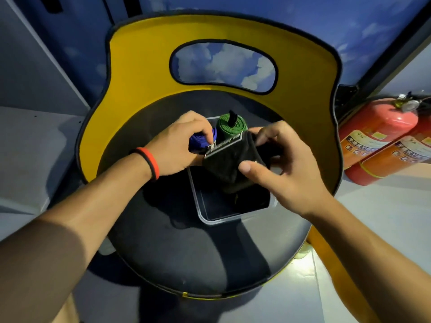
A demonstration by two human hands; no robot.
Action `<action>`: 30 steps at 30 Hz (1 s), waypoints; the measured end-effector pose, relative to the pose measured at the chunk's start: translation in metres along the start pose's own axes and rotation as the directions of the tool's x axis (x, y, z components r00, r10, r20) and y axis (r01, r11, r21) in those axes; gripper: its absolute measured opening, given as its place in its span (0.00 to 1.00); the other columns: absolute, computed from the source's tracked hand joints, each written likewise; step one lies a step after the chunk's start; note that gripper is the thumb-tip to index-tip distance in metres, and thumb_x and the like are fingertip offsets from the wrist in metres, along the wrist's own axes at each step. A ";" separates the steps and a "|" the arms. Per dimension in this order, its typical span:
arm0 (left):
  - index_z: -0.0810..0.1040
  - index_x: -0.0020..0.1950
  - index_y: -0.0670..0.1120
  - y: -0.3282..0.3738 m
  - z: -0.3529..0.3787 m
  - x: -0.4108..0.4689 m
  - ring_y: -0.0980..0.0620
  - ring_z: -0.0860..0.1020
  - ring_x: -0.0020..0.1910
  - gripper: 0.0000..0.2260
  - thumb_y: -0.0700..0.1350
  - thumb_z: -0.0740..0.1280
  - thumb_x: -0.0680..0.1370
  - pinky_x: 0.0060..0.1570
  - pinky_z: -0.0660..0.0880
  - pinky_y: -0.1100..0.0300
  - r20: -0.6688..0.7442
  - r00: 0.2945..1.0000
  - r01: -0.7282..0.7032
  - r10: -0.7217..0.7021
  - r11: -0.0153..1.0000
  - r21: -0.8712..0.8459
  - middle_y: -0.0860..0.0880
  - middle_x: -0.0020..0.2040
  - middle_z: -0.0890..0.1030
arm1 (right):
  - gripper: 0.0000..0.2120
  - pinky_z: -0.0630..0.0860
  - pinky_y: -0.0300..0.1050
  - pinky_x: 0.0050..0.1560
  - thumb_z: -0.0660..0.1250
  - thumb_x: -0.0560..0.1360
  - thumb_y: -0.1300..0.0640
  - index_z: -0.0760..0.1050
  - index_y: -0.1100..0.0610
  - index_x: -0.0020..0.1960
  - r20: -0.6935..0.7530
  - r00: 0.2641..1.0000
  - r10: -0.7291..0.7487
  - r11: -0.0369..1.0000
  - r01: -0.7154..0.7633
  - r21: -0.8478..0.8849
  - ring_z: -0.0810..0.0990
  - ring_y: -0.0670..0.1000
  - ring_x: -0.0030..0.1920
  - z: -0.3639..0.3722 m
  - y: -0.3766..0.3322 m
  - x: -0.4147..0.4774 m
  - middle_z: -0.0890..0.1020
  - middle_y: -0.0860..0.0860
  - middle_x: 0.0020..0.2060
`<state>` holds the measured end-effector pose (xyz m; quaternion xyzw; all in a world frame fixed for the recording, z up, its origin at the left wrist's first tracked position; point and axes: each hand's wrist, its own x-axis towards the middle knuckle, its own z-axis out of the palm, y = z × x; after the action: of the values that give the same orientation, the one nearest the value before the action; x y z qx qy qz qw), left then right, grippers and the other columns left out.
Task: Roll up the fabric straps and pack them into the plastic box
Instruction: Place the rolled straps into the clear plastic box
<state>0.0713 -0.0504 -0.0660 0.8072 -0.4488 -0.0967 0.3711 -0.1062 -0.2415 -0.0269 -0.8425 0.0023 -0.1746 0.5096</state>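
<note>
A clear plastic box point(210, 219) stands on the dark seat of a yellow-backed chair point(144, 229). At its far end a rolled green strap point(227, 128) stands upright, with a rolled blue strap point(198, 142) to its left. Both hands hold a rolled black strap point(227, 163) with a white-edged label just above the box. My left hand point(177, 145) pinches the label end. My right hand point(284, 162) wraps the roll, thumb on its near side. The box's near end shows only its dark bottom.
Two red fire extinguishers point(377, 138) lie on the grey floor at the right. The chair's yellow backrest point(144, 66) rises behind the box, with a sky-printed wall beyond it. A grey panel stands at the left.
</note>
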 end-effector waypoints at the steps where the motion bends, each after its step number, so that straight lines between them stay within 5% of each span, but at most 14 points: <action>1: 0.78 0.54 0.50 -0.001 0.000 -0.001 0.53 0.73 0.64 0.18 0.41 0.80 0.69 0.67 0.67 0.66 -0.023 1.000 0.018 -0.018 1.000 0.018 0.50 0.62 0.71 | 0.19 0.79 0.61 0.43 0.76 0.72 0.46 0.71 0.55 0.51 0.068 0.998 0.005 0.999 -0.003 -0.038 0.82 0.56 0.50 0.003 0.000 -0.001 0.81 0.51 0.53; 5: 0.73 0.70 0.52 -0.001 -0.001 -0.002 0.59 0.62 0.72 0.32 0.42 0.80 0.69 0.63 0.55 0.82 0.003 0.994 0.111 -0.111 0.993 0.048 0.50 0.76 0.59 | 0.17 0.76 0.56 0.45 0.75 0.73 0.45 0.71 0.51 0.52 0.282 0.959 -0.014 0.972 0.079 -0.220 0.79 0.54 0.47 0.021 0.000 -0.004 0.80 0.49 0.50; 9: 0.64 0.78 0.55 0.001 -0.003 0.000 0.58 0.62 0.74 0.41 0.43 0.79 0.70 0.72 0.61 0.68 0.038 0.988 0.147 -0.149 0.987 0.058 0.53 0.78 0.60 | 0.18 0.76 0.53 0.44 0.70 0.72 0.36 0.69 0.47 0.52 0.264 0.964 -0.008 0.896 0.124 -0.426 0.76 0.51 0.45 0.026 -0.006 -0.001 0.76 0.43 0.47; 11: 0.63 0.79 0.55 0.002 -0.003 0.000 0.57 0.66 0.74 0.41 0.44 0.79 0.71 0.74 0.64 0.59 0.075 0.985 0.155 -0.158 0.987 0.043 0.54 0.75 0.66 | 0.18 0.76 0.52 0.41 0.69 0.72 0.35 0.69 0.45 0.52 0.235 0.972 0.014 0.844 0.114 -0.525 0.75 0.50 0.42 0.027 -0.012 -0.001 0.75 0.42 0.46; 17: 0.71 0.75 0.51 -0.001 0.001 0.001 0.56 0.60 0.78 0.33 0.42 0.78 0.72 0.72 0.55 0.68 0.096 0.985 0.140 -0.145 0.989 0.057 0.51 0.77 0.66 | 0.19 0.77 0.49 0.36 0.67 0.72 0.34 0.68 0.44 0.54 0.258 0.965 0.042 0.711 0.153 -0.686 0.78 0.52 0.42 0.043 -0.022 -0.006 0.77 0.43 0.51; 22: 0.74 0.72 0.53 -0.001 0.001 0.000 0.56 0.60 0.77 0.30 0.46 0.78 0.72 0.71 0.56 0.65 0.114 0.982 0.142 -0.148 0.988 0.059 0.54 0.77 0.64 | 0.21 0.71 0.46 0.32 0.67 0.72 0.35 0.69 0.46 0.57 0.335 0.939 0.075 0.638 0.212 -0.740 0.78 0.54 0.40 0.049 -0.022 -0.009 0.77 0.45 0.48; 27: 0.72 0.74 0.55 -0.002 0.003 0.002 0.57 0.61 0.77 0.33 0.49 0.80 0.70 0.74 0.58 0.62 0.099 0.982 0.155 -0.160 0.986 0.061 0.54 0.76 0.65 | 0.21 0.74 0.50 0.49 0.71 0.71 0.38 0.75 0.51 0.56 0.391 0.912 0.126 0.630 0.230 -0.741 0.78 0.55 0.50 0.065 -0.004 -0.016 0.76 0.50 0.56; 30: 0.64 0.79 0.55 0.002 0.000 0.001 0.58 0.63 0.75 0.40 0.49 0.80 0.70 0.73 0.60 0.61 0.094 0.984 0.147 -0.151 0.988 0.054 0.55 0.74 0.67 | 0.25 0.68 0.50 0.60 0.61 0.74 0.28 0.81 0.46 0.55 0.349 0.931 0.106 0.668 0.193 -0.719 0.72 0.51 0.55 0.047 -0.006 -0.013 0.72 0.48 0.56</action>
<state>0.0708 -0.0515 -0.0644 0.8413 -0.4070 -0.1532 0.3211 -0.1060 -0.1962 -0.0452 -0.9931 -0.0412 -0.0130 0.1094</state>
